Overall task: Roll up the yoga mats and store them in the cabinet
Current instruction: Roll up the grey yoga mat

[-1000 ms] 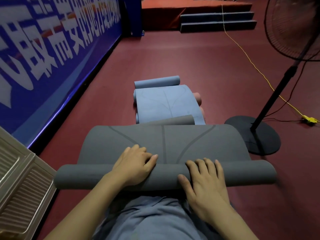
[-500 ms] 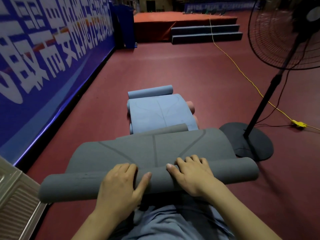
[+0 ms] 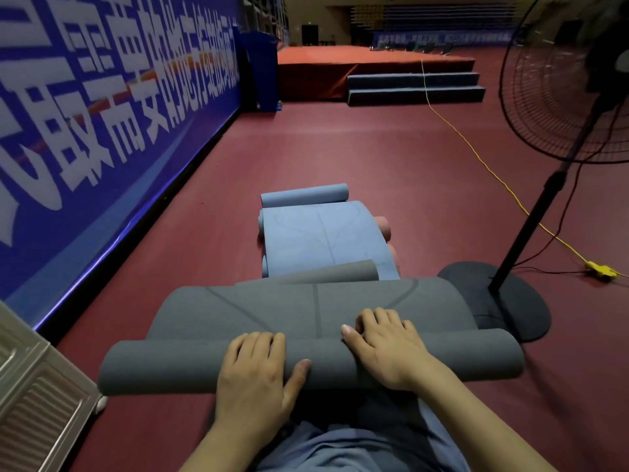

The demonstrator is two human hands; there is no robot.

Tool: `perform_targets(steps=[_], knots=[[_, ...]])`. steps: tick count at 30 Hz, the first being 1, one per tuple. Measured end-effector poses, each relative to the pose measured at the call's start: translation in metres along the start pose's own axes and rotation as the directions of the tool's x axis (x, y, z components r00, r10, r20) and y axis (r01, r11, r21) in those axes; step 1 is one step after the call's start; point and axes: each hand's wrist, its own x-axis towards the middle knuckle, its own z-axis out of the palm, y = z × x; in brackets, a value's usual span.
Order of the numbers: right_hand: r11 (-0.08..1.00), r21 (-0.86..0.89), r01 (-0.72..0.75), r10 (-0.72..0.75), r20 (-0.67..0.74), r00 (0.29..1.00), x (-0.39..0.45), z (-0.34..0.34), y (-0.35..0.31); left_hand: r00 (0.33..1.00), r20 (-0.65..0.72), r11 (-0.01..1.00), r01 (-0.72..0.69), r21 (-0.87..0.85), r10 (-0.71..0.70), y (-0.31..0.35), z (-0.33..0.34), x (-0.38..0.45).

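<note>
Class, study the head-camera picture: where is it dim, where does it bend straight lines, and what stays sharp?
Head view: lighting is dim, darkest at the fan in the right corner; wide-angle distortion bows the blue banner at left; both hands, left and right, and the grey yoga mat are sharp; the far hall looks soft.

red floor, blue banner wall, standing fan

Grey yoga mat, under both palms: matt, fine-grained foam-like skin. Blue mat, beyond the grip: matt, smooth. Cabinet, left of the grip: ribbed metal, dull sheen. Floor: smooth, low sheen.
</note>
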Motion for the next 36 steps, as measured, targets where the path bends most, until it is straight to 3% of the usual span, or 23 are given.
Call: perform_targets(steps=[8,18,22,25,33,36], knots=[[1.000,-0.026,-0.015,0.017,0.048,0.999,0.018,-0.013,-0.009,0.994,0.099,0.998,-0.057,0.034,0.053,-0.013,0.000,0.038],[0.998,0.001,0.065,-0.065,-0.108,0.992,0.014,-0.014,-0.004,0.973,0.227,1.000,-0.031,0.003,0.029,-0.015,-0.008,0.059],[0.996,-0.064,0.055,-0.062,-0.104,0.993,0.011,-0.016,-0.010,0.903,0.431,1.000,0.003,0.008,-0.006,-0.019,-0.014,0.084],[0.996,-0.077,0.049,-0.059,-0.131,0.990,0.014,-0.014,-0.012,0.867,0.498,1.000,0.006,-0.001,-0.005,-0.021,-0.014,0.092],[0.996,-0.072,0.048,-0.060,-0.173,0.983,-0.013,-0.007,-0.007,0.835,0.549,0.999,-0.005,-0.052,0.033,-0.015,-0.030,0.073],[0.997,-0.068,0.044,-0.058,-0.220,0.974,-0.034,0.000,-0.005,0.865,0.501,0.999,-0.036,-0.027,0.044,-0.006,-0.039,0.056]])
